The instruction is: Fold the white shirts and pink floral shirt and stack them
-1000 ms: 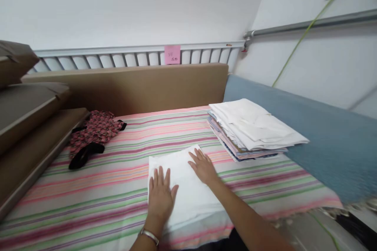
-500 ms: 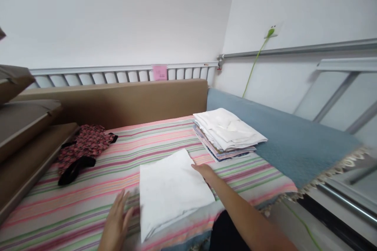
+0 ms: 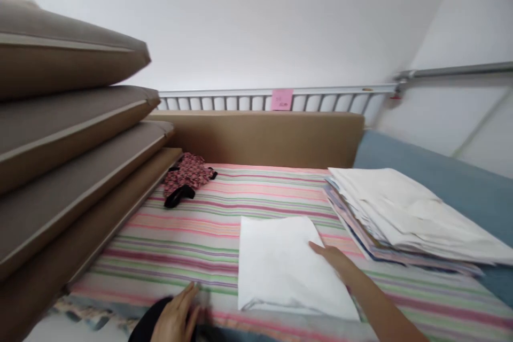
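A folded white cloth [image 3: 286, 267] lies flat on the striped bedspread [image 3: 172, 246] in front of me. My right hand [image 3: 334, 262] is at its right edge, with the thumb on top and the other fingers hidden under or behind the edge. My left hand [image 3: 176, 315] is off the cloth to the left, close to the bed's front edge. Its fingers are stretched out, a little blurred, with nothing in them. Right of the cloth stands a stack of folded fabrics [image 3: 412, 214], white on top with blue, pink and brown layers below.
Brown cushions [image 3: 76, 144] are piled high on the left. Beside them lies a crumpled red flowered garment [image 3: 188, 171] with black trim. A brown padded board [image 3: 260, 139] closes the back, below a pink note [image 3: 282, 99]. A blue cover [image 3: 433, 171] borders the right.
Both hands lay flat on the cloth at first. My left hand has lifted off and moved left and down; my right hand has shifted to the cloth's right edge. The view has swung left.
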`<act>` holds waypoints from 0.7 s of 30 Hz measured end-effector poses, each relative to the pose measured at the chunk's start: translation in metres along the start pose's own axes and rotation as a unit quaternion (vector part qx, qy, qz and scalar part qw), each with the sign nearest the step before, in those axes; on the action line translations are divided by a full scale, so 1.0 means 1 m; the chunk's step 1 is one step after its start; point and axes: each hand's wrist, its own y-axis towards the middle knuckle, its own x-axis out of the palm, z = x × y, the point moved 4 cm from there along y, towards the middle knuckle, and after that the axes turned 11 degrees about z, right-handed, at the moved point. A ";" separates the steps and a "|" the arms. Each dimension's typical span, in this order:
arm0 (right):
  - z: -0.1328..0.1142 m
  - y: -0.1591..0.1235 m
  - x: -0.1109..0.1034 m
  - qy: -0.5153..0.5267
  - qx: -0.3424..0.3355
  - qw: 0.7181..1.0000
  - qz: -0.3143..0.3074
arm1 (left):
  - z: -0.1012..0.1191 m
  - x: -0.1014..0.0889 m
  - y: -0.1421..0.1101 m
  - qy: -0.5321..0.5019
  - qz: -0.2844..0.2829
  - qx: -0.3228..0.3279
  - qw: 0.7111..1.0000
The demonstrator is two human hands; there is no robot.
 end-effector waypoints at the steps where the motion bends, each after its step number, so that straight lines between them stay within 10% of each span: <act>1: 0.001 0.000 0.002 0.008 0.014 0.999 -0.034 | -0.003 -0.003 -0.001 0.000 -0.001 -0.006 1.000; 10: 0.007 0.002 0.022 0.062 0.124 0.968 -0.208 | -0.055 -0.043 -0.052 0.008 0.005 -0.143 0.990; 16: 0.001 0.017 0.020 0.078 0.099 0.974 -0.189 | -0.069 -0.035 -0.061 -0.016 -0.009 -0.249 0.968; 21: -0.066 -0.016 -0.018 0.075 -0.005 0.994 -0.084 | -0.073 -0.032 -0.063 -0.039 -0.024 -0.265 0.963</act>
